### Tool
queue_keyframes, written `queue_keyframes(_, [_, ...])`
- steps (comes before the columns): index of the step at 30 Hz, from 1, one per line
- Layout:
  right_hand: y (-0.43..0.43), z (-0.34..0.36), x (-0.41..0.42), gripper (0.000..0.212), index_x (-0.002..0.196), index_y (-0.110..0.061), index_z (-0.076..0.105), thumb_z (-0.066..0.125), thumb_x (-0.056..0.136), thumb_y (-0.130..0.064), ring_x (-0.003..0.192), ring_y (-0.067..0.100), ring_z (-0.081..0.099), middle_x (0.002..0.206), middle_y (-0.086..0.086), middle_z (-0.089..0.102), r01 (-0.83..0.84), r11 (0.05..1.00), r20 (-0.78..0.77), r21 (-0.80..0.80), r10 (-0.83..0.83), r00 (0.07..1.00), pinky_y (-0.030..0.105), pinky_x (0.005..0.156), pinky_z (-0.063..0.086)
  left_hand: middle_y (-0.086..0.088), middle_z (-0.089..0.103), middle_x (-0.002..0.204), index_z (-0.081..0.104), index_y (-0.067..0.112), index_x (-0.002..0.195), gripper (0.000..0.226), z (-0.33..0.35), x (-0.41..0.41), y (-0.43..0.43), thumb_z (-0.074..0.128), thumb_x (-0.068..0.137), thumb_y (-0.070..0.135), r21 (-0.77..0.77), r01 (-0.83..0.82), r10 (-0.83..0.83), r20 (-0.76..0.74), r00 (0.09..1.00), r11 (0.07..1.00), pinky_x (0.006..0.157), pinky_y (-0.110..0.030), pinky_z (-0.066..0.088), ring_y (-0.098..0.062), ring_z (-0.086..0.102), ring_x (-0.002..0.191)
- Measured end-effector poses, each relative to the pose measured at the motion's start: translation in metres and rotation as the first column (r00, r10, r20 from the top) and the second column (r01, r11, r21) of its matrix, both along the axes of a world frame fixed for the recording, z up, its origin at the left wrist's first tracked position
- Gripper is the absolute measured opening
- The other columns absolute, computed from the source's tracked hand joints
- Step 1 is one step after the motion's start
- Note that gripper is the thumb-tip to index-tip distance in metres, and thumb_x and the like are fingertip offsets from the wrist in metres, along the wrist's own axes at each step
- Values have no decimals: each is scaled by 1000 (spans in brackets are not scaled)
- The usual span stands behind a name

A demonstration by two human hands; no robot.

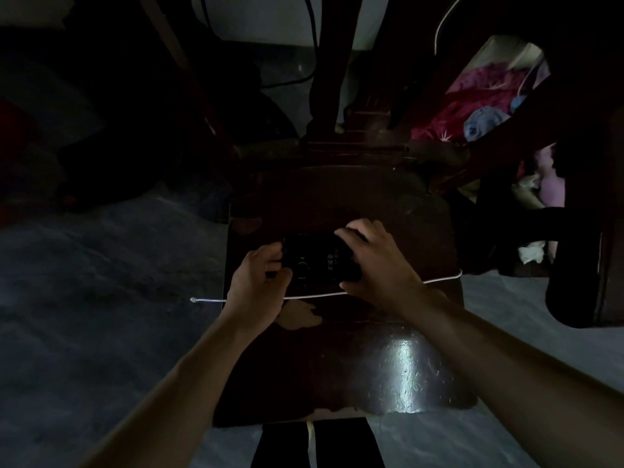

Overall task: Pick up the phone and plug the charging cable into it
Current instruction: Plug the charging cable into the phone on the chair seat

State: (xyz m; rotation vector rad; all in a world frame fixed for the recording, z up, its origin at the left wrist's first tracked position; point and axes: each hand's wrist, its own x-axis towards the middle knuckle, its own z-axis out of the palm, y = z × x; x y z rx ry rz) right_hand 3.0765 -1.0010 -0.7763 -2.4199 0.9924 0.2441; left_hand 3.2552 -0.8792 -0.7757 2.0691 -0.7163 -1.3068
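A black phone (315,260) lies sideways over the dark wooden chair seat (341,359), its dim screen facing up. My left hand (258,282) grips its left end with thumb and fingers. My right hand (374,258) holds its right end, fingers curled over the top edge. A white charging cable (317,295) runs across the seat just below the phone, passing under both wrists. Its plug end (193,300) hangs free past the seat's left edge, apart from the phone.
The room is dim. The chair back (354,146) rises behind the phone. A heap of pink and blue cloth (483,106) lies at the right under dark furniture (580,231). Grey floor (101,298) spreads to the left. Dark cables (310,45) hang at the back.
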Motion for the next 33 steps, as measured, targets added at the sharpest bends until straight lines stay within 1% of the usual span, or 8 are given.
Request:
queue_keyframes(2, [3,1,0,85,131,-15,46,86,56,-28,113,25,42,130,7,45,3,1000,-5,1,-3,1000,38,94,41,9,58,121,54,31,129,40,0,-1,2,58,90,21,-12,5,-5,7,1000,1000,66,-8,43,5,57,102])
queue_keyframes(6, [11,2,-6,87,133,-13,46,86,57,-28,113,24,42,131,7,45,1,1000,-6,-8,-1,1000,37,94,41,9,56,122,54,30,129,41,0,-5,10,58,90,18,-27,15,-15,-14,1000,1000,73,-11,43,3,57,104])
queue_keyframes(17, [28,7,-18,89,137,-12,44,85,60,-28,118,25,41,135,7,43,-3,1000,-56,-12,2,998,37,99,40,10,53,123,53,32,128,40,1,-17,27,57,90,20,-45,31,-33,-38,999,999,72,-14,47,1,56,106])
queue_keyframes(21, [32,10,-11,88,137,-13,43,83,62,-31,119,26,40,136,8,42,21,1000,-89,-23,-23,996,39,98,41,8,56,123,53,29,129,40,3,-12,29,56,90,19,-56,18,-20,-37,999,998,76,-16,48,-1,57,107])
queue_keyframes(25, [44,16,4,88,136,-13,44,81,61,-43,117,30,41,134,10,43,21,999,-71,-27,-23,997,44,96,42,9,61,118,57,25,126,37,6,2,36,57,91,14,-71,-34,35,20,999,997,59,-6,45,0,61,98])
queue_keyframes(28, [60,21,23,82,130,-12,50,62,64,-58,111,29,44,128,10,48,14,1000,5,-24,-14,1000,41,90,41,11,65,113,60,25,121,34,7,14,45,57,90,13,-76,-46,50,63,997,996,55,-4,43,3,62,90])
queue_keyframes(29, [65,21,31,79,127,-11,53,60,65,-60,109,28,45,125,9,50,1,1000,32,-25,0,999,40,87,40,11,65,112,60,25,121,34,7,18,49,57,90,13,-72,-47,52,73,996,996,55,-3,42,5,62,88])
queue_keyframes(33, [87,14,60,58,115,-12,63,81,66,-38,111,28,47,120,6,53,-69,997,27,-41,70,997,40,88,43,10,65,106,64,22,115,31,4,33,65,56,88,9,-83,-68,80,153,985,994,57,0,39,7,59,84])
